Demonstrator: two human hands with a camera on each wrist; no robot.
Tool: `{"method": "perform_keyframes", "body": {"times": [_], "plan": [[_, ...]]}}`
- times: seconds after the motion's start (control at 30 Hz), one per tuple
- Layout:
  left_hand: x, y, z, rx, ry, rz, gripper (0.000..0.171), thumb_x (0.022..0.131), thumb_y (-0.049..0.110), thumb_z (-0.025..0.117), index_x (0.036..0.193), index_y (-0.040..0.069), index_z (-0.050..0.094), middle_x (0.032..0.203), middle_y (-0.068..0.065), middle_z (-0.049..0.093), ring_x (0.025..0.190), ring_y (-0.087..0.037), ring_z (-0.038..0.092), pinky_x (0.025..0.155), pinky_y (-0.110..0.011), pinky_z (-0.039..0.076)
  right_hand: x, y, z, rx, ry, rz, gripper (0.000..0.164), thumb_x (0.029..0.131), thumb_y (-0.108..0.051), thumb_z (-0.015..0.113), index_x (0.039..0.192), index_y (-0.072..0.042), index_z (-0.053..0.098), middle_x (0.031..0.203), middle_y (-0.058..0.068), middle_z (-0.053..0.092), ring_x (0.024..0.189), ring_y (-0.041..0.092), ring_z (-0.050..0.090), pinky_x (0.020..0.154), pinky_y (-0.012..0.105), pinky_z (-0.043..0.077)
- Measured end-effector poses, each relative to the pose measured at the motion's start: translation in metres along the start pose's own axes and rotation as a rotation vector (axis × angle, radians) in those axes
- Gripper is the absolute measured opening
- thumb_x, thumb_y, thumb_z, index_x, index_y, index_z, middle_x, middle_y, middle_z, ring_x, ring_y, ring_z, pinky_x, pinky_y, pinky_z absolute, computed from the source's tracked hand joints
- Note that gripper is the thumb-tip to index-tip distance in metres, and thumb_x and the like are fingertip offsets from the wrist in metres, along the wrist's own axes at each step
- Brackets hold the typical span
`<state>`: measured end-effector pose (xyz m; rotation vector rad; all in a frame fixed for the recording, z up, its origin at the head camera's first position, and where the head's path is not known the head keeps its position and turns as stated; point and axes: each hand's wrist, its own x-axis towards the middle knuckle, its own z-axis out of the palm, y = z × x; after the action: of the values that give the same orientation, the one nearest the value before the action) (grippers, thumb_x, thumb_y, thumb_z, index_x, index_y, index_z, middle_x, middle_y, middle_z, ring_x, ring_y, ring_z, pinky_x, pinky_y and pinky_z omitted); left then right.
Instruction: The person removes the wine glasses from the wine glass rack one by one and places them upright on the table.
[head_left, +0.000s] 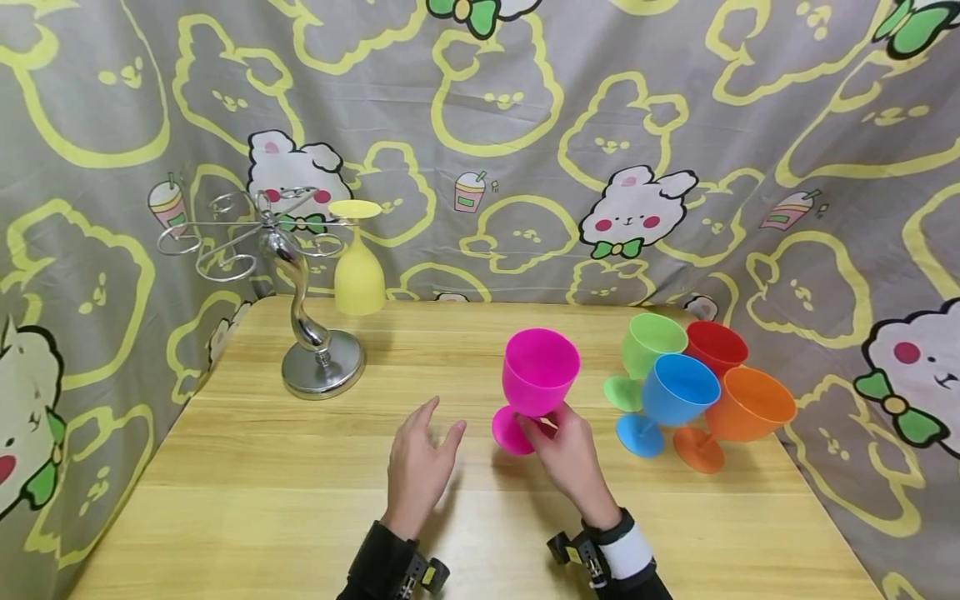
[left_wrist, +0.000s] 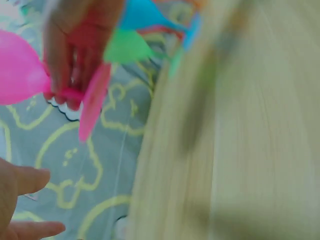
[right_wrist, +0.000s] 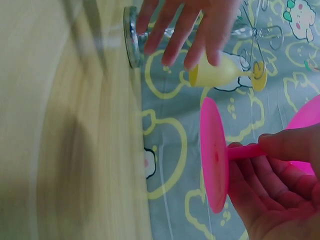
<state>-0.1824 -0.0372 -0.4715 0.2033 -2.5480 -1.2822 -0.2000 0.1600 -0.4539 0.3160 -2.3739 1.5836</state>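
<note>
My right hand (head_left: 567, 454) pinches the stem of a pink goblet (head_left: 542, 367), held upright above the table. In the right wrist view, thumb and fingers close round the stem just above the round pink foot (right_wrist: 214, 155). To its left my left hand (head_left: 422, 467) hovers, fingers extended and thumb apart, touching nothing. At the back left stands a chrome goblet rack (head_left: 300, 308) with looped arms. A yellow goblet (head_left: 360, 275) hangs upside down from one of its loops.
On the right of the table (head_left: 247, 500) stand a green goblet (head_left: 652, 346), a blue goblet (head_left: 678, 392), a red goblet (head_left: 717, 346) and an orange goblet (head_left: 753, 406), close together. A patterned grey curtain (head_left: 510, 275) rises behind the table.
</note>
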Motion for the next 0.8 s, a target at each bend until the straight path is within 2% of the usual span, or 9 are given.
{"method": "perform_keyframes", "body": {"times": [0.13, 0.27, 0.63, 0.8], "plan": [[0.000, 0.000, -0.006, 0.204, 0.053, 0.112, 0.064, 0.080, 0.049, 0.065, 0.133, 0.015, 0.050, 0.137, -0.009, 0.046, 0.125, -0.028, 0.041, 0.096, -0.050, 0.041, 0.005, 0.006, -0.009, -0.044, 0.014, -0.001, 0.027, 0.080, -0.009, 0.071, 0.105, -0.009, 0.061, 0.103, 0.009, 0.066, 0.099, 0.024, 0.064, 0.077, 0.032, 0.055], [0.001, -0.002, -0.009, 0.306, 0.073, 0.160, 0.066, 0.079, 0.048, 0.066, 0.133, 0.013, 0.049, 0.138, -0.012, 0.044, 0.126, -0.030, 0.038, 0.099, -0.051, 0.037, 0.012, 0.012, -0.018, -0.080, 0.023, 0.027, 0.028, 0.081, -0.011, 0.071, 0.106, -0.008, 0.061, 0.104, 0.010, 0.066, 0.099, 0.025, 0.063, 0.079, 0.036, 0.054], [0.001, -0.006, -0.012, 0.339, 0.030, 0.164, 0.070, 0.079, 0.049, 0.066, 0.136, 0.013, 0.046, 0.140, -0.014, 0.041, 0.128, -0.034, 0.036, 0.103, -0.053, 0.032, 0.033, 0.043, -0.040, -0.197, 0.038, 0.103, 0.028, 0.082, -0.008, 0.068, 0.108, -0.003, 0.059, 0.104, 0.015, 0.066, 0.098, 0.029, 0.063, 0.082, 0.042, 0.053], [0.000, -0.007, -0.012, 0.347, -0.001, 0.160, 0.073, 0.079, 0.049, 0.067, 0.137, 0.012, 0.044, 0.141, -0.014, 0.039, 0.129, -0.034, 0.035, 0.103, -0.055, 0.030, 0.041, 0.058, -0.044, -0.208, 0.033, 0.169, 0.029, 0.084, -0.008, 0.065, 0.111, 0.000, 0.058, 0.107, 0.018, 0.064, 0.101, 0.031, 0.061, 0.084, 0.043, 0.051]]}}
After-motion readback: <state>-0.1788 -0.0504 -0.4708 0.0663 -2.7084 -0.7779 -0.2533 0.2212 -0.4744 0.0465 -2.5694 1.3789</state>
